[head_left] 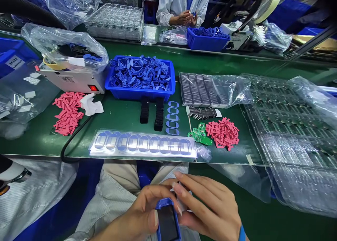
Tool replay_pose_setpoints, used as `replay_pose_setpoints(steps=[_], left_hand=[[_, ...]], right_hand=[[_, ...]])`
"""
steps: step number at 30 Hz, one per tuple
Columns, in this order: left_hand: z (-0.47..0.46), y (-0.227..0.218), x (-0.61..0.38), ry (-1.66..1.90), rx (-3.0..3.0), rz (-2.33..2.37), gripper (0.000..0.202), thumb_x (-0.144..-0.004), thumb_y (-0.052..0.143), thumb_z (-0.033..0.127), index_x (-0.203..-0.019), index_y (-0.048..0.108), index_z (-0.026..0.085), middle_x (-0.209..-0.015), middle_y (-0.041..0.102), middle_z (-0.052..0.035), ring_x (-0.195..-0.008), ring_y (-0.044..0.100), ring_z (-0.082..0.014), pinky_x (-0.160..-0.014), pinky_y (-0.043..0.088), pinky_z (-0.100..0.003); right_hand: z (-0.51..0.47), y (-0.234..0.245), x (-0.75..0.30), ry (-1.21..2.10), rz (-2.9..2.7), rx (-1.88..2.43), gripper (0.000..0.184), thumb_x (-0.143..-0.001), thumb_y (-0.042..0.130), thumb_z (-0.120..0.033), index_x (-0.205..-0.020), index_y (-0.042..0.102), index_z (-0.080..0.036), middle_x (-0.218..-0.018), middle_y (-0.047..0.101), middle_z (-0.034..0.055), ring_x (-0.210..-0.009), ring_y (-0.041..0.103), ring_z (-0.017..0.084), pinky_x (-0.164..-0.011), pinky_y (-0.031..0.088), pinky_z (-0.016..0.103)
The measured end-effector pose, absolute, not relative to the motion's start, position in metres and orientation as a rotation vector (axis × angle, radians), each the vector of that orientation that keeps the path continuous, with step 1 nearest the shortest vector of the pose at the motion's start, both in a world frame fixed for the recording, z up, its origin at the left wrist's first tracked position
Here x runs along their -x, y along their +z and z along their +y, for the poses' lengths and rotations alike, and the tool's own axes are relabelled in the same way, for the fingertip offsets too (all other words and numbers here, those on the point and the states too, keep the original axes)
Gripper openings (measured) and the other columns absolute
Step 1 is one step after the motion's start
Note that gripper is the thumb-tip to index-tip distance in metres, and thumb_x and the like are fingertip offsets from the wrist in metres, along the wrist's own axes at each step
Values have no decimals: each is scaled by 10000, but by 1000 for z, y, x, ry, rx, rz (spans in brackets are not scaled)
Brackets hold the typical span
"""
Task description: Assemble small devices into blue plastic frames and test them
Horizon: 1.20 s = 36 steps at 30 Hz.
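Low in the view, over my lap, my left hand (143, 213) and my right hand (207, 207) both grip a small blue frame with a dark panel in it (167, 221). The left thumb presses its left edge; the right fingers curl over its top right corner. On the green table ahead lies a clear strip (143, 143) holding several blue frames with silver inserts. Behind it stand two black stacks (152, 113) and a short column of loose blue frames (172, 117). A blue bin (140, 90) is heaped with blue frames.
Red strips lie in piles at left (67, 113) and right (223, 132), beside green circuit boards (200, 135). A white box with a red switch (75, 81), bagged dark parts (207, 90) and clear trays (292, 128) surround them. A person in white works across the belt (184, 6).
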<state>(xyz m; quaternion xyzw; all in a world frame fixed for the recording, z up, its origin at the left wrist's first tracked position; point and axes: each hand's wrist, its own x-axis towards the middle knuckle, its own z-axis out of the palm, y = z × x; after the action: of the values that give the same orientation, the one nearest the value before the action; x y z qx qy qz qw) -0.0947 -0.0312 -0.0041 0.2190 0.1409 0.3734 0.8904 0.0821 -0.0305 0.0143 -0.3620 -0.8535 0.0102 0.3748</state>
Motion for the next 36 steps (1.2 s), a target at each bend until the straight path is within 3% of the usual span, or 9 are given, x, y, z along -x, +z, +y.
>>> replay_pose_setpoints(steps=[7,14,21,25,30,36], left_hand=[[-32,-2,96,731,-422,383,316,-660,739,483,-841,754,224,-902,555,-29,-848,532,-152,-756,438,-208],[-32,-11,100,700,-467,390,335,-677,711,511,-866,743,236,-974,553,-49,-937,558,-212,-825,453,-307],[-29,-4,98,760,-501,403,345,-683,704,518,-857,748,224,-945,582,-48,-850,568,-181,-812,443,-285],[-28,-2,98,749,-495,419,343,-664,717,523,-844,758,234,-1002,592,-65,-944,564,-217,-864,423,-304],[-26,-7,102,726,-560,391,349,-678,713,505,-887,753,228,-1119,568,-87,-1103,509,-283,-964,361,-381],[-21,-5,100,651,-662,438,360,-656,729,512,-861,764,219,-1071,601,-83,-1008,547,-247,-905,378,-347]], right_hand=[[-36,13,-85,-15,-2213,941,311,-942,459,-310,-962,677,-88,-943,725,144,-968,668,193,-714,583,269],[-39,7,-84,-71,-2246,986,324,-962,415,-304,-1023,665,-108,-999,711,150,-923,676,192,-676,569,284],[-42,1,-85,-110,-2269,968,293,-947,444,-258,-1063,657,-94,-1059,694,137,-958,663,223,-687,566,313],[-45,1,-88,-70,-2276,952,257,-927,471,-206,-1059,658,-89,-1072,694,104,-1008,646,221,-740,571,312],[-46,-1,-92,-12,-2244,916,219,-899,525,-199,-1051,656,-111,-1045,708,73,-984,654,195,-716,586,292],[-41,-3,-95,74,-2175,926,136,-820,587,-98,-925,665,-133,-919,729,50,-855,667,171,-653,583,278]])
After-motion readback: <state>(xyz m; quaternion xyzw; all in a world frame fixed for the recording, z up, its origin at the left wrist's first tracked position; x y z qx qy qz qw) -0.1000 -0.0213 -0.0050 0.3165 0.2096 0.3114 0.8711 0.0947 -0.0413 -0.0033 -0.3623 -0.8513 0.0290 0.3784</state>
